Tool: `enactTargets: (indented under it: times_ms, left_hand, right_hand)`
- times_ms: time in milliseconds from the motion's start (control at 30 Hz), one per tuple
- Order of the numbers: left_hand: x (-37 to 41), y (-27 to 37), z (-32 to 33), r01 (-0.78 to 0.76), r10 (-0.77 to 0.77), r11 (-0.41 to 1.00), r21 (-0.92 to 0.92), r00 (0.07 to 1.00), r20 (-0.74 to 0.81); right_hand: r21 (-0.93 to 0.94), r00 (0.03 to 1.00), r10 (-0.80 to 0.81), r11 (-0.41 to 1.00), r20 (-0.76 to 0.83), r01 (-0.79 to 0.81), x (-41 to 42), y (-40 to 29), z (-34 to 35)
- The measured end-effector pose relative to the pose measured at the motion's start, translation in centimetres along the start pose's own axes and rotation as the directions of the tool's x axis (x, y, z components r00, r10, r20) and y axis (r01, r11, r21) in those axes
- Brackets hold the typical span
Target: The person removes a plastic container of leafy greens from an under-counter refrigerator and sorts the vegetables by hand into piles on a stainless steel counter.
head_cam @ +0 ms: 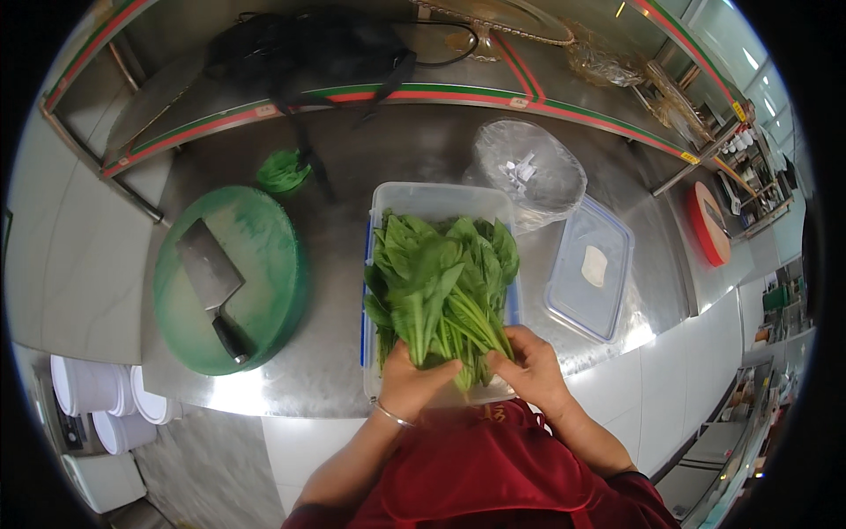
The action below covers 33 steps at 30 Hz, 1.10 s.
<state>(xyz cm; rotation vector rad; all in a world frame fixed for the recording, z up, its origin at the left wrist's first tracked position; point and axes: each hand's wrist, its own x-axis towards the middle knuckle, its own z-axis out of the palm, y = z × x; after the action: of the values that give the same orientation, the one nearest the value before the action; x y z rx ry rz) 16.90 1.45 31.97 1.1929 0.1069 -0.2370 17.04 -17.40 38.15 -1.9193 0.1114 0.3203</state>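
Observation:
A clear plastic storage box (pixel 443 193) with blue side clips stands at the front of the steel table, filled with leafy greens (pixel 429 264). Their leaves point away from me and the pale stems lie towards me. At the near left of the box, my left hand (pixel 420 380) grips a bunch by its stems. My right hand (pixel 532 367) closes around stems at the near right corner. Some fingers of both hands are hidden by the greens and the box. To the right lies the box's clear lid (pixel 590 264) with a white patch on it.
A cleaver (pixel 213 264) rests on a round green chopping board (pixel 268 238) at left. Behind it sits a green bundle (pixel 284 170). A clear plastic bag (pixel 529 172) lies behind the lid. An overhead shelf (pixel 423 96) spans the back, with dark straps hanging down.

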Motion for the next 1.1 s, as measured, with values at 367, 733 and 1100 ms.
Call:
enactTargets:
  times_ms: [367,733,1100]
  left_hand:
    - [-1.6,5.3,-2.0,0.004,0.044,0.895,0.445,0.994,-0.096]
    - [-2.0,7.9,-1.9,0.181,-0.159,0.932,0.313,0.983,-0.097]
    - [-2.0,14.5,-4.6,0.162,-0.096,0.768,0.619,0.986,-0.139]
  right_hand:
    - [0.288,0.927,0.227,0.905,0.298,-0.314,1.9,-4.8,-8.0]
    - [0.109,0.870,0.303,0.923,0.388,-0.370,3.0,-7.5,-15.8]
    - [-0.192,0.778,0.303,0.953,0.550,-0.235,3.4,-9.2,-24.0]
